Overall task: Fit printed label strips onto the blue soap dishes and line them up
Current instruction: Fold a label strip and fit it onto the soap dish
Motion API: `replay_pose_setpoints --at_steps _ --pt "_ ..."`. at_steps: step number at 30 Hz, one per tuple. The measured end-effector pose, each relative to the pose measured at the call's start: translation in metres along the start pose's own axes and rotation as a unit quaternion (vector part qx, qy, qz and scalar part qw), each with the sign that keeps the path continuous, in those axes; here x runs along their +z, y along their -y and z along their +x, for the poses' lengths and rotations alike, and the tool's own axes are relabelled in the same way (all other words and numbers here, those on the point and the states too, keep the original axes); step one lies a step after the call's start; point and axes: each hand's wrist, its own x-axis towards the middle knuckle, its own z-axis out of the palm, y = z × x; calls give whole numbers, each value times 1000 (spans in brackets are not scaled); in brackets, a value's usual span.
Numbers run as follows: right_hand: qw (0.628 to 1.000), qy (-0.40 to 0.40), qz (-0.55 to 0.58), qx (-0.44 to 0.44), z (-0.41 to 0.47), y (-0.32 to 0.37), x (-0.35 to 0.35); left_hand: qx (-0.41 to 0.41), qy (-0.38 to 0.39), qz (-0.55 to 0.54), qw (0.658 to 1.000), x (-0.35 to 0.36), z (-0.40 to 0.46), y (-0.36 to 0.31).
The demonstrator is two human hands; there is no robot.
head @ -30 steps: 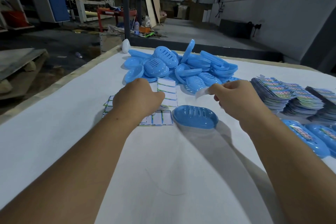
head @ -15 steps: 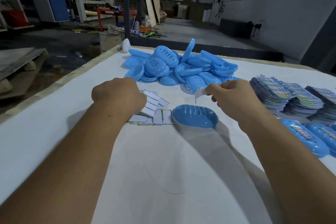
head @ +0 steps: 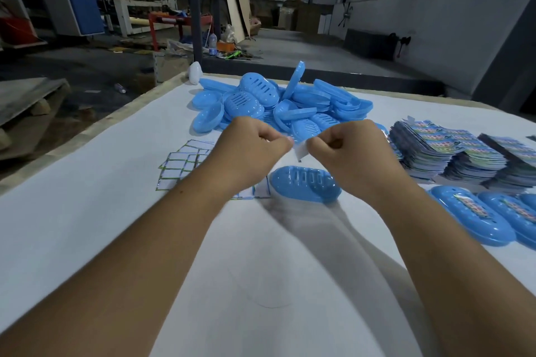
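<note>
A single blue soap dish [head: 304,184] lies slots-up on the white table, just below my hands. My right hand [head: 351,156] pinches a small white label strip [head: 300,151] above the dish. My left hand [head: 249,151] has its fingertips curled at the strip's left end, pinching it too. White backing sheets [head: 179,166] with green edges lie spread to the left, partly under my left forearm. A heap of blue soap dishes [head: 261,104] is piled farther back.
Stacks of printed label cards [head: 452,153] stand at the right. Dishes with labels fitted [head: 475,217] sit in a row at the right edge. A white bulb-shaped object [head: 195,73] stands at the table's far left corner. The table's left edge [head: 87,133] runs diagonally.
My left hand left the backing sheets and moved right and up to meet my right hand at the strip. My right hand stayed above the dish with the strip.
</note>
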Motion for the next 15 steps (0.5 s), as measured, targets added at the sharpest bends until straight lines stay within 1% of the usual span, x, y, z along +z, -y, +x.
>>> replay_pose_setpoints --at_steps 3,8,15 --pt "999 -12 -18 -34 -3 4 -1 9 33 -61 998 6 -4 -2" --pt "999 -26 -3 -45 -3 5 -1 14 56 -110 992 9 -5 -2" --pt "997 -36 -5 -69 -3 4 -3 10 47 -119 992 12 -3 2"
